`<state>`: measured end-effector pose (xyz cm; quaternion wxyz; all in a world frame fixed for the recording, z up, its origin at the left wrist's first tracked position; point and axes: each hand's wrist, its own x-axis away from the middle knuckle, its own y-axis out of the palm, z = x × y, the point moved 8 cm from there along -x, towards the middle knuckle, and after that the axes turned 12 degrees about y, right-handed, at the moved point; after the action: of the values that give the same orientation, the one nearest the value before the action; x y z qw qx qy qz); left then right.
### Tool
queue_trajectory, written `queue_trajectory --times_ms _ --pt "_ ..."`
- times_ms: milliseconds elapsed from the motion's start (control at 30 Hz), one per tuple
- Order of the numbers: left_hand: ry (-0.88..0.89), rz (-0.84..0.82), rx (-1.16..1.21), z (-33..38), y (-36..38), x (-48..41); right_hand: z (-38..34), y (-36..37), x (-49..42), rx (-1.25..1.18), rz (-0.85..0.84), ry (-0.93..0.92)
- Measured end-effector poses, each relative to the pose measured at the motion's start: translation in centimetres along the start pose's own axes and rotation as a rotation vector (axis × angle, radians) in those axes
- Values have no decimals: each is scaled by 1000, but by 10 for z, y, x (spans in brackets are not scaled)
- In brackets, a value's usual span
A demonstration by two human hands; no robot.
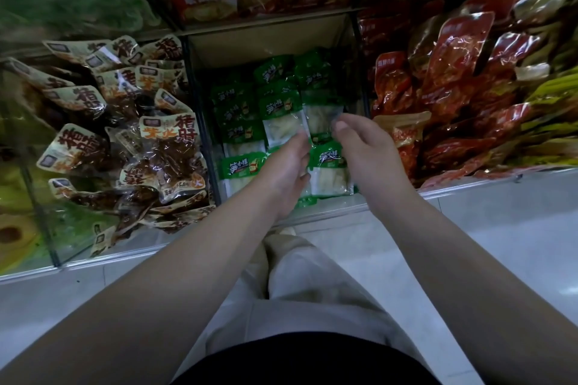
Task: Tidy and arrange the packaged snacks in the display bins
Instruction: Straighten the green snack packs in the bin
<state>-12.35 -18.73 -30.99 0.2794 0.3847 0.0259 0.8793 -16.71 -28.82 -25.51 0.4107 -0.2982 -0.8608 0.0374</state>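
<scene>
Green-headed, clear-windowed snack packets [276, 112], overlapping rows

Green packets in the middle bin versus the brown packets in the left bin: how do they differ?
The green packets lie mostly flat in rough rows; the brown packets are heaped at mixed angles. Green packets show pale contents; brown packets show dark contents. The left hand and right hand are over the green packets, not the brown packets. Both are glossy sealed pouches.
</scene>
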Motion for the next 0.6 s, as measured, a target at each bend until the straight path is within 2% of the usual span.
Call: queue_trajectory --times_ms 367,500,600 --pt "229 -30 240 90 -25 46 -55 28 27 -242 -151 -37" --pt "301 -68 229 125 -31 68 -83 36 46 -359 -188 -23" --pt "357 -98 203 152 -35 83 -105 39 63 -401 -192 -84"
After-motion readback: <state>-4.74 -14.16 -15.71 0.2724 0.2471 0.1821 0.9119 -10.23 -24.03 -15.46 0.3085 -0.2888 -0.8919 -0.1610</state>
